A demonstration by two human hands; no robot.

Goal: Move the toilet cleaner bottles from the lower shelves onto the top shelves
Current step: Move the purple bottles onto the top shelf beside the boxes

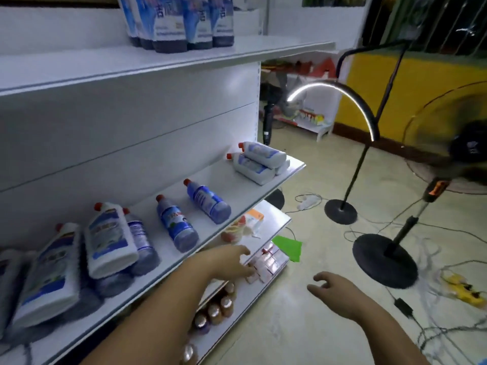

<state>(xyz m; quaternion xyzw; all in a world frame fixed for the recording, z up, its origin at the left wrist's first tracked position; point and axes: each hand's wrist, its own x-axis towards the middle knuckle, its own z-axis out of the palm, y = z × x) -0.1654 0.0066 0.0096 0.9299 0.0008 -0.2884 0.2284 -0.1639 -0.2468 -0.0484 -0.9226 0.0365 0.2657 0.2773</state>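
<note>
Several blue toilet cleaner bottles point(181, 22) stand upright on the top shelf point(79, 72). On the lower shelf point(237, 191) lie two blue bottles with red caps point(208, 201) point(176, 223), a stack of white bottles point(259, 160) at the far end, and a pile of white bottles point(109, 239) over blue ones at the left. My left hand point(232, 262) reaches out with fingers apart, just below that shelf's front edge, holding nothing. My right hand point(336, 292) hovers open over the floor.
Under the lower shelf are pink boxes point(266, 263), snack packets point(242, 227) and brown-capped bottles point(213, 310). A curved lamp stand point(340, 210), a fan on a round base point(384, 260), loose cables and a yellow power strip point(463, 288) sit on the floor to the right.
</note>
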